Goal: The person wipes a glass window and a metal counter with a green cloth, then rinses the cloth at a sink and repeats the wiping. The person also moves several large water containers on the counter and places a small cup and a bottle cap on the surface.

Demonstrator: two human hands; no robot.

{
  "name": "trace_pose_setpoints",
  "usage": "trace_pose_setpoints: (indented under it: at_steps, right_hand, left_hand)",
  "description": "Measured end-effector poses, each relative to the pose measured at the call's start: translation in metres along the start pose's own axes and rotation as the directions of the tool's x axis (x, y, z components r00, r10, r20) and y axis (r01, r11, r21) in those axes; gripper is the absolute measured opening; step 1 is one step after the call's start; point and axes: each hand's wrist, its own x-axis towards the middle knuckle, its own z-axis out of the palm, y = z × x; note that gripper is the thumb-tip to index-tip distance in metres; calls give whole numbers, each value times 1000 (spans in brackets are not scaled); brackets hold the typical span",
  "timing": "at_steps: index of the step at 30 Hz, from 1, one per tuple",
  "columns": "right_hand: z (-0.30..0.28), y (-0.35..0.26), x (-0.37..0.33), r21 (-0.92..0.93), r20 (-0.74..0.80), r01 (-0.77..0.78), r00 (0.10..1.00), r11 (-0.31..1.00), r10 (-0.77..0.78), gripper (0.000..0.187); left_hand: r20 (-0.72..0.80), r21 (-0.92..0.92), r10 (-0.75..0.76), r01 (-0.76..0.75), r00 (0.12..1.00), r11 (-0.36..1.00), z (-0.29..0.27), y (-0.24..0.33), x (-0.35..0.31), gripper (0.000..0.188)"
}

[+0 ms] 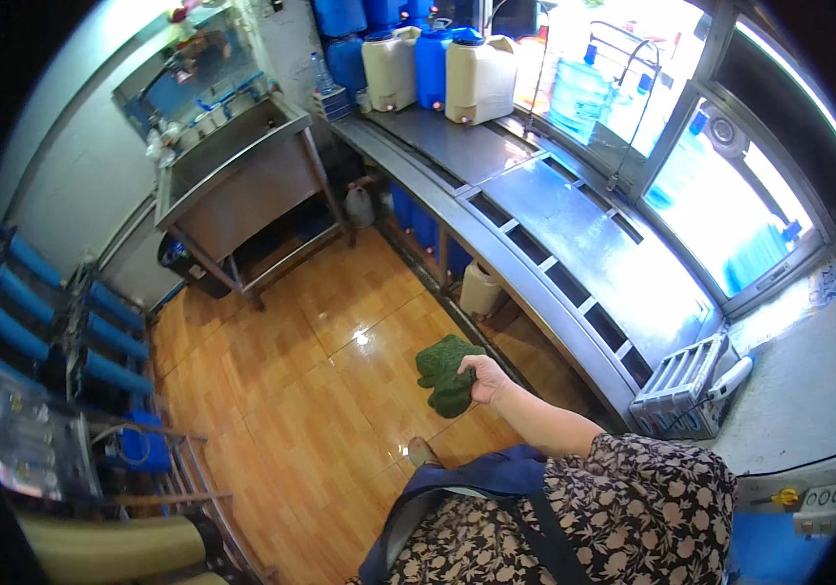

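My right hand (pixel 483 378) is closed on the edge of a dark green scouring pad (pixel 449 376). The pad is bent and hangs in the air above the floor, beside the long steel counter. Part of it is hidden behind my fingers. My right arm reaches in from a floral sleeve, and a dark blue apron (pixel 520 471) covers part of my front. My left hand does not show anywhere in the picture.
A steel counter (pixel 564 210) with slots runs along the right, bearing jugs (pixel 481 80) at its far end. A grey plastic box (pixel 686 388) sits at its near end. A steel sink (pixel 242 190) stands far left; blue filter tubes (pixel 23 302) line the left wall. The tiled floor (pixel 311 400) looks shiny.
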Motion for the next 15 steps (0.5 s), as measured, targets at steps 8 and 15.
trace_pose_setpoints:
  at_steps: [8,15]
  right_hand:
    - [11,-93,90,25,-370,381,863,924,-345,15]
    - [39,-131,200,182,-350,437,866,881,-357,24]
  left_hand:
    - [29,-202,90,-82,995,976,-155,199,157,26]
    - [-142,-372,497,-511,856,775,-210,417,221,34]
